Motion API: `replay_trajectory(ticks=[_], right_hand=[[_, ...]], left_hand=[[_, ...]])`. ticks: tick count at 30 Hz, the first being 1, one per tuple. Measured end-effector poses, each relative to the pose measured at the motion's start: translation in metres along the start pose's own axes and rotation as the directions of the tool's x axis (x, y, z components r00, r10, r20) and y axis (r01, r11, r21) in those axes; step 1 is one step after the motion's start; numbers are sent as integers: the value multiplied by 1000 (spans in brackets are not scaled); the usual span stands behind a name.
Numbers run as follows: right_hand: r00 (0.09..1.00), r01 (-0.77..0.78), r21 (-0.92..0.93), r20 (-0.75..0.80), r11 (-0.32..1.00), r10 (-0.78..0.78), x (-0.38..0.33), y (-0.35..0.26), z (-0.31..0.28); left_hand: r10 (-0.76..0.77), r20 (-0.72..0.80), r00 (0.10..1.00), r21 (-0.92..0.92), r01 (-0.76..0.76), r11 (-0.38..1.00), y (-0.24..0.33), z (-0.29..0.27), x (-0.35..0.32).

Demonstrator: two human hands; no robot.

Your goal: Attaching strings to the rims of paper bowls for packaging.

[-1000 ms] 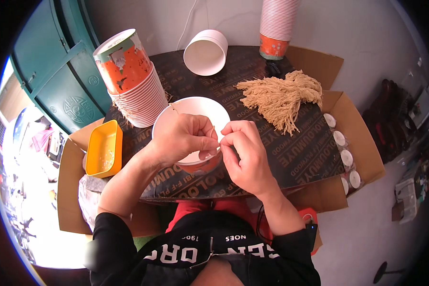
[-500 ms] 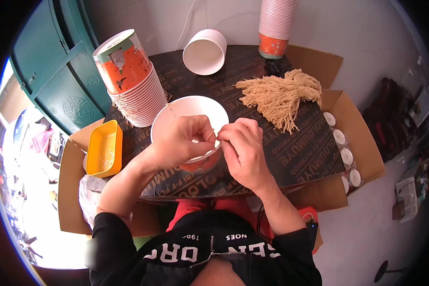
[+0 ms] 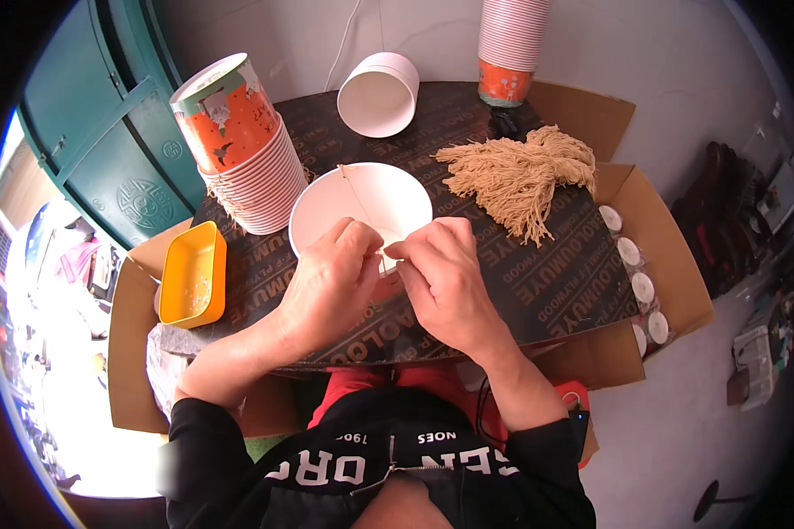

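A white-lined paper bucket [image 3: 322, 196] stands open side up in front of me, tilted toward me. A thin tan string [image 3: 356, 189] runs from its far rim across the inside toward my fingers. My left hand [image 3: 333, 278] is closed in a pinch at the near rim, on what appears to be the string's near end. Beside it, my right hand [image 3: 448, 280] pinches at the same spot, thumb against fingers. The fingers hide most of the near rim, and the exact hold of each hand is hard to see. A bundle of tan strings [image 3: 520, 181] lies right of the bucket.
On the left rise nested orange-and-green paper buckets [image 3: 254, 172], near a yellow plastic tray [image 3: 210, 304]. Another bucket [image 3: 379, 95] lies on its side at the back; a second stack [image 3: 512, 53] stands back right. Cardboard boxes [image 3: 666, 212] flank the dark tabletop [image 3: 538, 291].
The bucket has shifted slightly right and up in view, showing more of the string inside. My left hand has turned and lowered a little; both hands stay pinched close together.
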State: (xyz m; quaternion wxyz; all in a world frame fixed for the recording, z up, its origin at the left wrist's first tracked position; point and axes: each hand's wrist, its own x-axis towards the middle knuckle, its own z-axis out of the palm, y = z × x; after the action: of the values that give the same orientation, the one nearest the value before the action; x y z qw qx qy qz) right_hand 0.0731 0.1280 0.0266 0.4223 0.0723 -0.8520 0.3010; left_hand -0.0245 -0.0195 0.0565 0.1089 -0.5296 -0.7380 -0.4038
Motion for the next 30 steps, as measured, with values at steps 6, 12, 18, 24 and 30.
replay_trajectory(ticks=[6, 12, 18, 24, 30], right_hand=[[1000, -7, -22, 7, 1000, 7, 2, 2, 2], [999, -26, 8, 47, 1000, 26, 4, 4, 2], [998, -43, 110, 57, 993, 37, 4, 7, 3], [991, -136, 235, 35, 962, 132, 5, 7, 6], [978, -202, 321, 16, 925, 208, 6, 5, 5]], left_hand=[[59, -23, 998, 111, -56, 992, -5, 2, -1], [54, -63, 997, 98, -47, 994, -8, 4, -5], [93, -35, 995, 75, -90, 993, -7, 3, -5], [97, -28, 995, 33, -96, 995, -8, 3, -5], [80, -5, 997, -36, -80, 996, -3, -1, -4]])
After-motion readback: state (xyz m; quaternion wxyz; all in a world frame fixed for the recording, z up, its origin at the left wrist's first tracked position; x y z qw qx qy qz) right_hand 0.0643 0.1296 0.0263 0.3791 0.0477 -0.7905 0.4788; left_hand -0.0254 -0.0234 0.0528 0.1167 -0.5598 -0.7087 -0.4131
